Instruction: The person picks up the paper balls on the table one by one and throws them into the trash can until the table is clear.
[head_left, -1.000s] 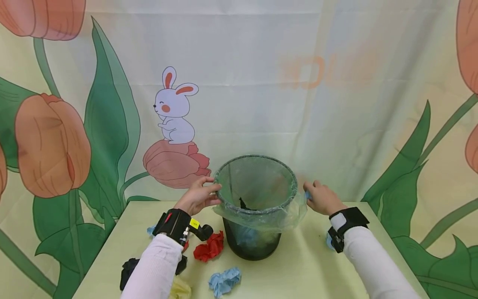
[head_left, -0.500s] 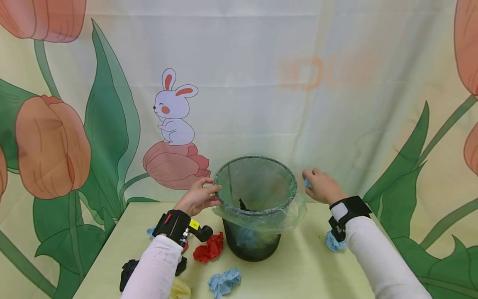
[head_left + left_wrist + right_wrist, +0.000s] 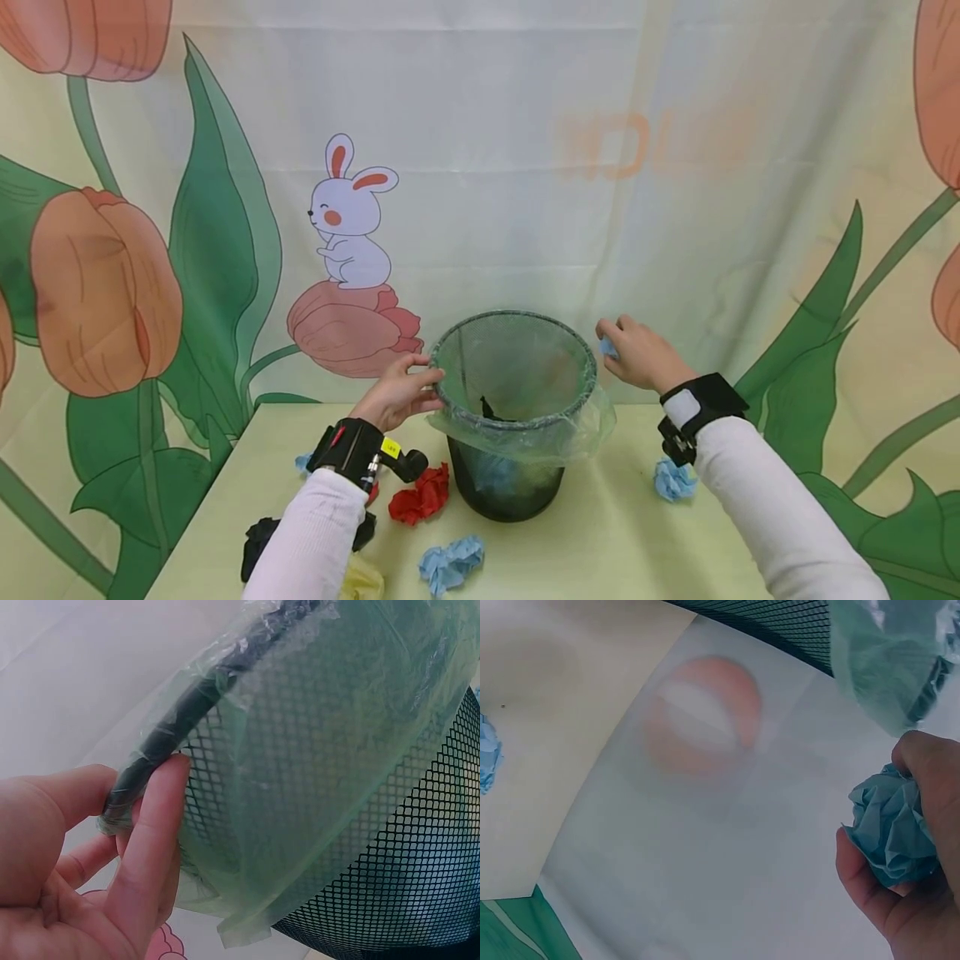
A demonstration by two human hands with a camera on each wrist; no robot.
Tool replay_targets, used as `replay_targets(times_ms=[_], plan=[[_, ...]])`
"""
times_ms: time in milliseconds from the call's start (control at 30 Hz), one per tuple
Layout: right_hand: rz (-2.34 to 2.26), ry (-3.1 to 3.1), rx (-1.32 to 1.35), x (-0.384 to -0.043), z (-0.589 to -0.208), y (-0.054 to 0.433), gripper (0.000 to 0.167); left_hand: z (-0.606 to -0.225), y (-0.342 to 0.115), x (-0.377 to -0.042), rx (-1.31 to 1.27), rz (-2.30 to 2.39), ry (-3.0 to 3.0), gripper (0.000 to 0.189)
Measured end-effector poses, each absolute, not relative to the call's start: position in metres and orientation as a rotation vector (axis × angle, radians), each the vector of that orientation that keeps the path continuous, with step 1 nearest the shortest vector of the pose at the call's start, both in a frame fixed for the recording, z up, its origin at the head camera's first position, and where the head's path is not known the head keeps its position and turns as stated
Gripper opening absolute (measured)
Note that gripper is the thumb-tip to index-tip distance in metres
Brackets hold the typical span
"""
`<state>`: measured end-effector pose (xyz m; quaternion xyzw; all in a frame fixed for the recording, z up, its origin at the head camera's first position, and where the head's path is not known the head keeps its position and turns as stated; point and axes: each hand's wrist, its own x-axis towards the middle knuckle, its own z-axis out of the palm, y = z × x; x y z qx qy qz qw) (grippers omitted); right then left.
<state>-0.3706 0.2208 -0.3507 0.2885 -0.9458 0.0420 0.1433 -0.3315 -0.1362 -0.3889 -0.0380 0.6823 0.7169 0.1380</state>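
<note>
A black mesh wastebasket (image 3: pixel 510 492) stands upright on the table, lined with a thin green bag (image 3: pixel 555 442) folded over its rim. At the left of the rim my left hand (image 3: pixel 397 392) pinches the edge; in the left wrist view its thumb (image 3: pixel 82 791) and fingers lie on either side of the bag-covered rim (image 3: pixel 172 724). Raised just right of the basket, my right hand (image 3: pixel 645 354) grips a crumpled blue paper ball (image 3: pixel 892 825) between thumb and fingers. Inside the basket a dark scrap (image 3: pixel 489 410) shows, and bluish paper is visible through the mesh.
Crumpled paper balls lie on the table (image 3: pixel 600 550): red (image 3: pixel 422 496), blue (image 3: pixel 452 565), black (image 3: pixel 258 546) and yellow (image 3: pixel 362 579) at front and left, and another blue paper ball (image 3: pixel 673 481) at right. A printed curtain (image 3: pixel 510 167) hangs behind.
My right hand has risen and shifted slightly left with the blue paper ball, uncovering the blue ball on the table at right. My left hand stays at the rim.
</note>
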Motion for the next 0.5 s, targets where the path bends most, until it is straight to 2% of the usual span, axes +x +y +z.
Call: replay_targets(times_ms=[500], plan=[[0.113,-2.668,0.952,-0.368,-0.33,0.199,0.022,-0.388,-0.136,-0.331,-0.118,2.071,1.98,0.048]])
